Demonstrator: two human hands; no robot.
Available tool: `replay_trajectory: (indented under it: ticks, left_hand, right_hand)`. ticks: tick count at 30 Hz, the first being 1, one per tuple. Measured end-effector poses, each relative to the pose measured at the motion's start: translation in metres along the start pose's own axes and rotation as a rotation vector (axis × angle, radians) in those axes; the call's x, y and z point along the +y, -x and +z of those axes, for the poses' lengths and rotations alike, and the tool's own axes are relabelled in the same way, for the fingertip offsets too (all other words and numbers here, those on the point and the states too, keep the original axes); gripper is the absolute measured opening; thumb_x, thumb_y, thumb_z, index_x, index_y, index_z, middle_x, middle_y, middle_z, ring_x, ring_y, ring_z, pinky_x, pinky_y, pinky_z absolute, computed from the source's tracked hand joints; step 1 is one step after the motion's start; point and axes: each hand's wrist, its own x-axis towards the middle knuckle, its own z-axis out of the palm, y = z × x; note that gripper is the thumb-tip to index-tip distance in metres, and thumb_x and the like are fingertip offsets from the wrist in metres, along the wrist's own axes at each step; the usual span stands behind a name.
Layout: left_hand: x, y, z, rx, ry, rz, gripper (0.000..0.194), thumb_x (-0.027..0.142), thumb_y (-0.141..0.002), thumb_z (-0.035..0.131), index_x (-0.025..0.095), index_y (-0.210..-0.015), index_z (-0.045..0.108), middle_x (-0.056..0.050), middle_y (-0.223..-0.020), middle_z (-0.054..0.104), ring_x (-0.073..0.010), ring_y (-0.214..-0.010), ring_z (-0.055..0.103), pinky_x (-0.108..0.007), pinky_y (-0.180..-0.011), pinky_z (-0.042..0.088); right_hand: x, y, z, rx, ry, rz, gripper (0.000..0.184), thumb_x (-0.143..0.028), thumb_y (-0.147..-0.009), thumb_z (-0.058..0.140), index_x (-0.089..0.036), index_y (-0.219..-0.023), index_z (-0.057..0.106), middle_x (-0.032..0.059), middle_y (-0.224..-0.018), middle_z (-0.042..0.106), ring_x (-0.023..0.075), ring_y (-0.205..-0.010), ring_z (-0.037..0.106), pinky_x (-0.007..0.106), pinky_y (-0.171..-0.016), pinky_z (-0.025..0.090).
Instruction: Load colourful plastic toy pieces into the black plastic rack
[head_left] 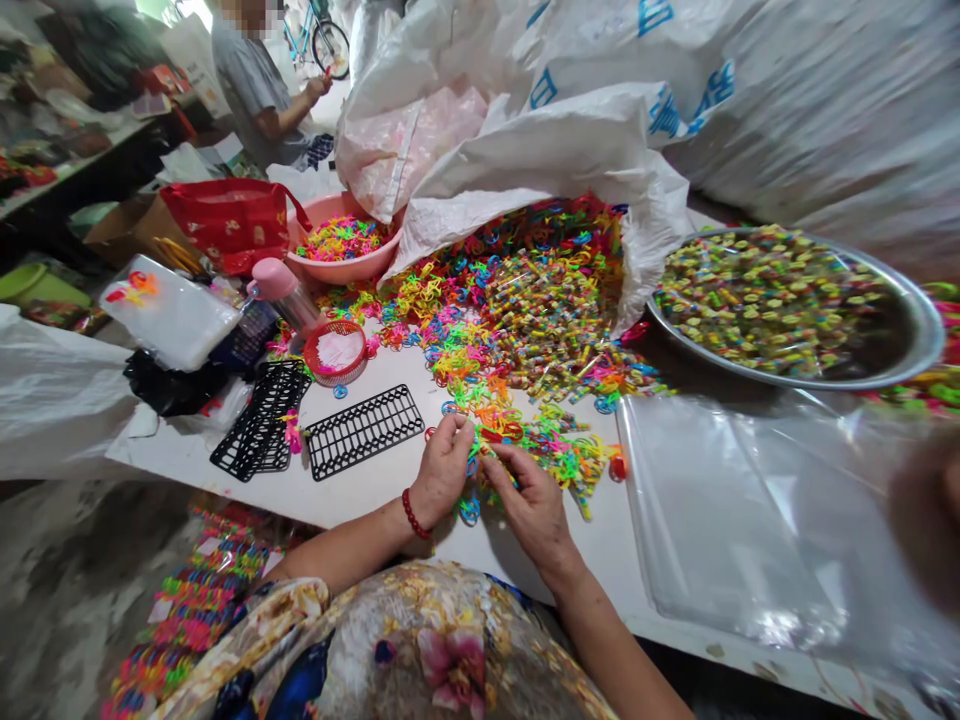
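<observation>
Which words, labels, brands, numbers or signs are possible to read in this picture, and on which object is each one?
"日": a blue shape like this shows twice on the white sacking; it may be only part of a character.
Other blue characters there: folded, not readable.
Pale print on the red bag: too blurred.
I see no readable brand or number.

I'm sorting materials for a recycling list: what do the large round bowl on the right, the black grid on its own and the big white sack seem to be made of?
Bowl: probably polished metal; its silvery rim shines.
Black grid: likely rigid plastic, fairly smooth, with thin, evenly molded-looking bars.
White sack: apparently woven plastic, slightly glossy, with stiff creases and blue print; the weave itself isn't clear.
</observation>
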Motion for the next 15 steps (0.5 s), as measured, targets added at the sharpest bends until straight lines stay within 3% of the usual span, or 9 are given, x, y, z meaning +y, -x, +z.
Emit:
replay_trajectory:
  ticks: [4,9,12,15]
  left_hand:
    - [-0.005,0.0,-0.002,0.055,-0.185,0.107,0.024,0.041,-0.094,0.048,0.021,-0.081,0.048,0.003,-0.074,0.047,-0.0129,-0.071,0.044,-0.025,-0.069,0.038]
    - [-0.019,0.01,-0.002,0.054,-0.191,0.095,0.028,0.044,-0.095,0.047,0.021,-0.079,0.049,0.002,-0.075,0.05,-0.0137,-0.074,0.047,-0.026,-0.072,0.04]
    - [-0.024,0.012,-0.011,-0.017,-0.137,0.032,0.035,0.05,-0.098,0.039,0.021,-0.083,0.05,0.002,-0.075,0.051,-0.0128,-0.068,0.046,-0.025,-0.066,0.04]
    - [-0.023,0.002,-0.035,0.048,-0.249,0.023,0.029,0.043,-0.1,0.035,0.022,-0.089,0.051,0.002,-0.074,0.053,-0.0126,-0.062,0.047,-0.026,-0.063,0.041]
  right_hand:
    - [-0.002,0.004,0.002,-0.004,0.084,-0.133,0.022,-0.035,-0.094,0.056,-0.023,-0.106,0.071,0.0072,-0.099,0.076,0.022,-0.089,0.071,0.035,-0.084,0.057]
    - [-0.002,0.017,0.004,-0.102,0.182,-0.179,0.022,-0.031,-0.097,0.051,-0.022,-0.105,0.069,0.0082,-0.095,0.076,0.0214,-0.084,0.072,0.033,-0.077,0.058]
    - [0.002,0.027,-0.009,-0.13,0.256,-0.202,0.02,-0.03,-0.097,0.051,-0.022,-0.106,0.067,0.0072,-0.096,0.075,0.0203,-0.084,0.072,0.032,-0.075,0.057]
    - [0.012,0.031,-0.035,0.009,0.394,-0.224,0.019,-0.034,-0.096,0.055,-0.023,-0.105,0.067,0.0072,-0.094,0.074,0.0211,-0.083,0.07,0.033,-0.076,0.056]
